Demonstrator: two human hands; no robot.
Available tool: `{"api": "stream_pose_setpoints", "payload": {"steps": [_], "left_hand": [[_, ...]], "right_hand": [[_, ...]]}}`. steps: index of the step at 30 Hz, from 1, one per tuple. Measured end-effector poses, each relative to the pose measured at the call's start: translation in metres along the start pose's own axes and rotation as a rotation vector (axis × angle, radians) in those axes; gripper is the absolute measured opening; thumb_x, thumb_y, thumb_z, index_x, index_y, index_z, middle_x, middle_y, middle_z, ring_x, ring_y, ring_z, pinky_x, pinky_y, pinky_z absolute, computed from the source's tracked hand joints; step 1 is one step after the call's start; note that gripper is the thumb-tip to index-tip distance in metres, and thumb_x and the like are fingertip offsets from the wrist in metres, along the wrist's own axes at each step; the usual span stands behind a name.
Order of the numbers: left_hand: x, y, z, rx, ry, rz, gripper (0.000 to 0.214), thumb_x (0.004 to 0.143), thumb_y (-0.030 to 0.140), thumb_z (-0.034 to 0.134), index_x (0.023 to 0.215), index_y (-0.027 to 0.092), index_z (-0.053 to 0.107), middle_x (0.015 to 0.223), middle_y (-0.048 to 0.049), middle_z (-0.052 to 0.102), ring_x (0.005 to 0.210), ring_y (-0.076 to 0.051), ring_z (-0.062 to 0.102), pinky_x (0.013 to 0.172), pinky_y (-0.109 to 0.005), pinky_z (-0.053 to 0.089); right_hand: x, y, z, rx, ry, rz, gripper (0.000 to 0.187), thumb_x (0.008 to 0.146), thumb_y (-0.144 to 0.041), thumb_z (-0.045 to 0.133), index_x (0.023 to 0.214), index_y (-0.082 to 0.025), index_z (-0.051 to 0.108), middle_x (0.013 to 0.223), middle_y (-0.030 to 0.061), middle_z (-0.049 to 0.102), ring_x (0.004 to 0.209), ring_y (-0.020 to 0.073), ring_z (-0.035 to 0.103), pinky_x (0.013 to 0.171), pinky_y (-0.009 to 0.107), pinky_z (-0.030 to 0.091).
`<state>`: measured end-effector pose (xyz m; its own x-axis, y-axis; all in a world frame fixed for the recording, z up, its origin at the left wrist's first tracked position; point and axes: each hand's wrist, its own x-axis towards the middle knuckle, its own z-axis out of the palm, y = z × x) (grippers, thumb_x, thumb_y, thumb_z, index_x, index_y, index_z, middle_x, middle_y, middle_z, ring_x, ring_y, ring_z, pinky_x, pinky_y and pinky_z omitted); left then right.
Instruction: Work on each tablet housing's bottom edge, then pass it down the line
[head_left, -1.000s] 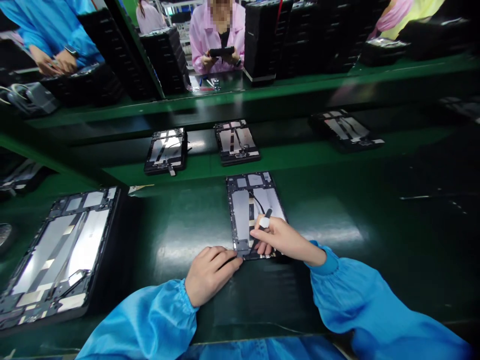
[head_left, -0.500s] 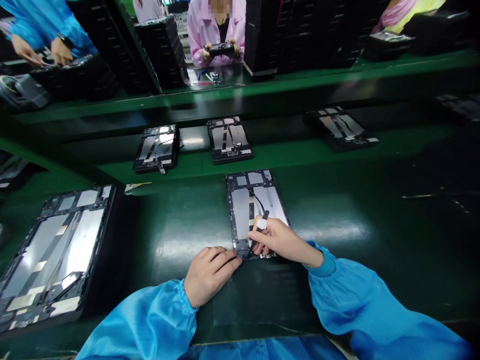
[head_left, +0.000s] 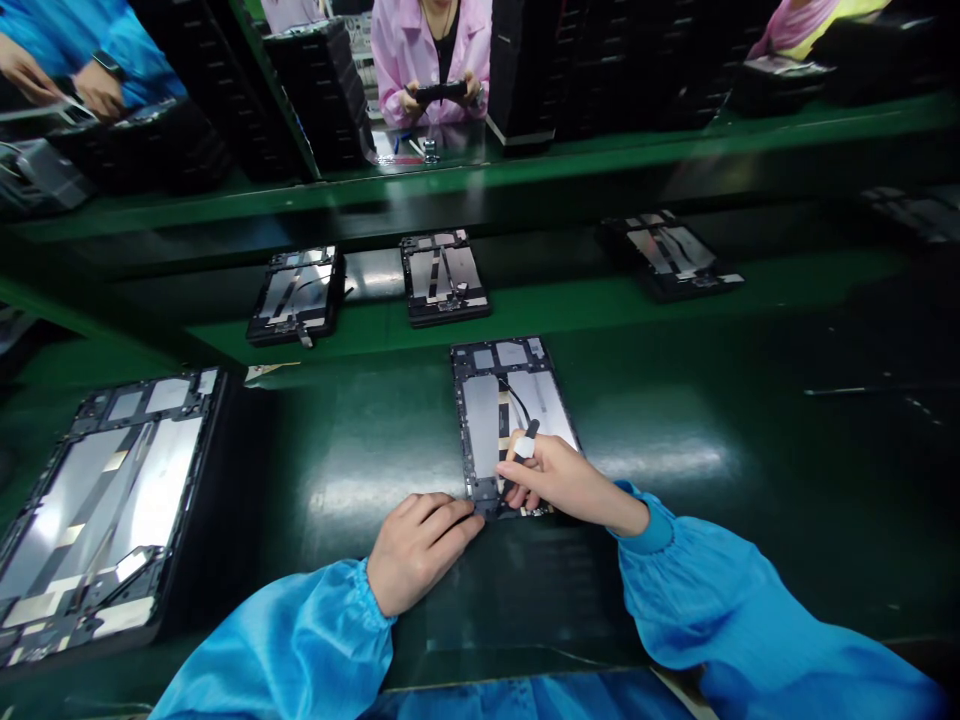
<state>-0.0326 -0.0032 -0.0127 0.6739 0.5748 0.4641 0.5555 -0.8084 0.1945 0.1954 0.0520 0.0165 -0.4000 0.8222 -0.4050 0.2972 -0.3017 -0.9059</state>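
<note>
An opened tablet lies on the green bench in front of me, with silver panels, dark flat cables and a thin black cable showing. My right hand is closed over its lower part, pinching a slim black piece with a white square on it. The lower end of that piece is largely hidden by my fingers, and I cannot tell whether it belongs to the thin cable. My left hand rests palm down, fingers stretched, fingertips touching the tablet's lower left corner.
A thick stack topped by an opened tablet stands at left. Along the back strip lie more opened tablets. Behind the green ledge are tall black stacks and a co-worker in pink holding a dark device.
The tablets on the back strip have shifted slightly left in view. The blue-sleeved co-worker's hands have moved left, and the pink-sleeved co-worker's device is tilted differently. My hands have barely moved.
</note>
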Motion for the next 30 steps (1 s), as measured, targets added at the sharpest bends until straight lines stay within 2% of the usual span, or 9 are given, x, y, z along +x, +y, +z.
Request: {"api": "stream_pose_setpoints", "payload": {"steps": [6,9,13,18,24,30], "left_hand": [[0.001,0.004,-0.005,0.132,-0.083,0.061,0.032,0.101,0.012,0.040,0.125,0.020,0.059,0.109,-0.0077,0.066,0.093,-0.020,0.057,0.074,-0.031,0.044],[0.002,0.006,-0.006,0.161,-0.109,0.050,0.032,0.100,0.012,0.039,0.124,0.019,0.059,0.110,-0.0088,0.065,0.093,-0.020,0.056,0.073,-0.032,0.044],[0.003,0.006,-0.005,0.136,-0.104,0.034,0.032,0.102,0.013,0.037,0.123,0.020,0.059,0.109,-0.0083,0.064,0.093,-0.019,0.056,0.074,-0.031,0.044],[0.002,0.005,-0.003,0.107,-0.093,0.024,0.031,0.101,0.013,0.038,0.124,0.020,0.058,0.110,-0.0091,0.063,0.094,-0.019,0.056,0.074,-0.031,0.045],[-0.002,0.005,0.001,0.114,-0.088,0.024,0.031,0.098,0.011,0.046,0.126,0.020,0.057,0.117,-0.0107,0.061,0.102,-0.022,0.056,0.080,-0.034,0.046],[-0.002,0.007,0.002,0.174,-0.128,0.049,0.038,0.099,0.011,0.041,0.133,0.021,0.053,0.118,-0.0114,0.061,0.100,-0.022,0.056,0.080,-0.035,0.047]], "right_hand": [[0.000,0.001,-0.001,-0.009,0.005,0.000,0.019,0.085,-0.036,0.061,0.078,-0.019,0.054,0.058,-0.0002,0.067,0.057,0.0182,0.072,0.047,0.023,0.055],[-0.006,0.004,-0.008,0.006,0.062,-0.023,0.020,0.086,-0.037,0.060,0.079,-0.020,0.054,0.062,0.0010,0.068,0.060,0.0197,0.072,0.046,0.024,0.054],[-0.024,0.015,-0.017,-0.056,0.177,-0.116,0.022,0.090,-0.040,0.057,0.081,-0.020,0.056,0.067,0.0014,0.067,0.062,0.0193,0.071,0.047,0.025,0.053],[-0.034,0.021,-0.016,-0.230,0.221,-0.226,0.022,0.092,-0.039,0.057,0.080,-0.020,0.061,0.068,0.0005,0.065,0.058,0.0168,0.065,0.051,0.026,0.050],[-0.030,0.025,-0.013,-0.086,0.197,-0.191,0.024,0.091,-0.041,0.058,0.079,-0.021,0.060,0.068,0.0010,0.067,0.057,0.0186,0.068,0.050,0.027,0.050],[-0.030,0.027,-0.012,-0.086,0.214,-0.201,0.021,0.091,-0.038,0.058,0.079,-0.021,0.059,0.065,-0.0001,0.067,0.061,0.0188,0.070,0.052,0.027,0.052]]}}
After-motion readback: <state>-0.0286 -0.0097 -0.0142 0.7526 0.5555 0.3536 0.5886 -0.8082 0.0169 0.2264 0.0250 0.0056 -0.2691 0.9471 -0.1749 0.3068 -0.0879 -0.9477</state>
